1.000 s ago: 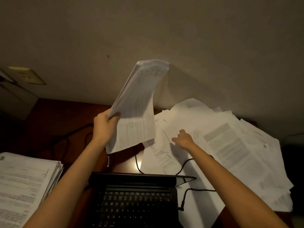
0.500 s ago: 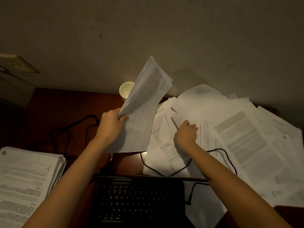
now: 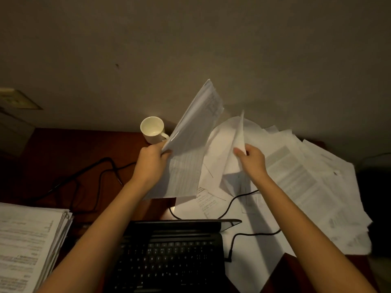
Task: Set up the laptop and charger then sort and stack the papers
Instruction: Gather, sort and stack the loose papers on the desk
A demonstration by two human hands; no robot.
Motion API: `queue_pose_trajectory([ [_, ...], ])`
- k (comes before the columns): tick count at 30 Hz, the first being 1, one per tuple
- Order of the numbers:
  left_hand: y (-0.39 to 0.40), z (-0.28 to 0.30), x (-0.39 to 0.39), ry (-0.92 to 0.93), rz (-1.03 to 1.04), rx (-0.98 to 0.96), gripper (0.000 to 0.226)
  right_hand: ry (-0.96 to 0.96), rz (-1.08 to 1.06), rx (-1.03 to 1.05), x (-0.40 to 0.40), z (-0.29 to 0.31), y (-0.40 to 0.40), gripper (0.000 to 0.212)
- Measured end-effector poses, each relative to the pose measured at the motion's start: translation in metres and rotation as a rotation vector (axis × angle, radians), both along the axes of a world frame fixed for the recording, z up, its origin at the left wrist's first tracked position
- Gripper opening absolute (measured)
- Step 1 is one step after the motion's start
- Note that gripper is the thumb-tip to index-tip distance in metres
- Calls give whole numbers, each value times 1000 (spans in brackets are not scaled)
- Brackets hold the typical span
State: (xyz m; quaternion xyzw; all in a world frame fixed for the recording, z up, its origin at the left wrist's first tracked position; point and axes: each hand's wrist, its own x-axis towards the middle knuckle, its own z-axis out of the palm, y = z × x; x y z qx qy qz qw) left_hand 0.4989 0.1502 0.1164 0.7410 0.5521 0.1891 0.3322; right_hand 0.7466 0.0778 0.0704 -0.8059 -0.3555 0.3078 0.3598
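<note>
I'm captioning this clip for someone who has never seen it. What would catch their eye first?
Two hands raised over the desk: the left hand grips a sheaf of papers, and the right hand pinches a single sheet lifted off the loose paper pile on the right. Behind them a white mug stands near the wall, an open laptop sits in front, and a neat stack lies at the left.

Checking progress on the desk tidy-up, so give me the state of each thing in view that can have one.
left hand: grips a raised sheaf of papers
right hand: pinches a single sheet, lifted
laptop: open
mug: upright
loose papers: scattered, unsorted
stacked papers: piled at left
black cable: lies across the loose papers
</note>
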Motion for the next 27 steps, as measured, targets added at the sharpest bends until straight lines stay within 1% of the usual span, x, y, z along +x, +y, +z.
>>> queue_pose_trajectory([
  [3,-15,12,21,-106,-43,93,20,274,5,172,-7,51,-4,27],
  [5,-24,21,32,-199,-77,125,18,426,7,289,-12,83,-5,21],
  [6,-27,24,36,-236,-106,140,23,488,6,341,-13,99,-6,20],
  [7,-30,26,39,-265,-144,158,34,536,7,383,-15,115,-7,21],
  [8,-33,26,42,-296,-184,170,44,562,13,418,-16,128,-8,22],
  [9,-37,27,45,-339,-201,165,49,566,19,440,-17,142,-9,23],
  [10,-41,28,48,-404,-190,136,48,555,27,454,-18,152,-10,22],
  [12,-50,30,57,-570,-103,19,30,518,18,460,-20,170,-12,17],
  [13,-55,32,61,-623,-60,-25,20,498,3,459,-20,177,-13,15],
  [14,-59,33,65,-666,-30,-47,15,485,-17,460,-20,181,-14,13],
  [16,-67,37,73,-776,23,-79,18,489,-71,465,-18,187,-14,13],
  [17,-72,40,76,-811,45,-92,15,508,-95,467,-17,190,-14,14],
  [18,-75,42,81,-822,61,-95,15,541,-112,471,-17,191,-14,14],
  [20,-83,43,88,-748,113,-44,25,628,-127,471,-18,191,-14,14],
  [22,-88,42,96,-688,137,-1,26,682,-109,433,-17,191,-17,13],
  [23,-90,40,100,-677,124,7,24,691,-88,406,-14,190,-19,14],
  [25,-95,33,106,-657,118,16,17,696,-64,374,3,183,-27,28],
  [26,-97,30,109,-623,120,35,15,669,-78,360,17,174,-32,33],
  [27,-99,27,112,-580,120,56,14,618,-106,329,34,161,-39,32],
])
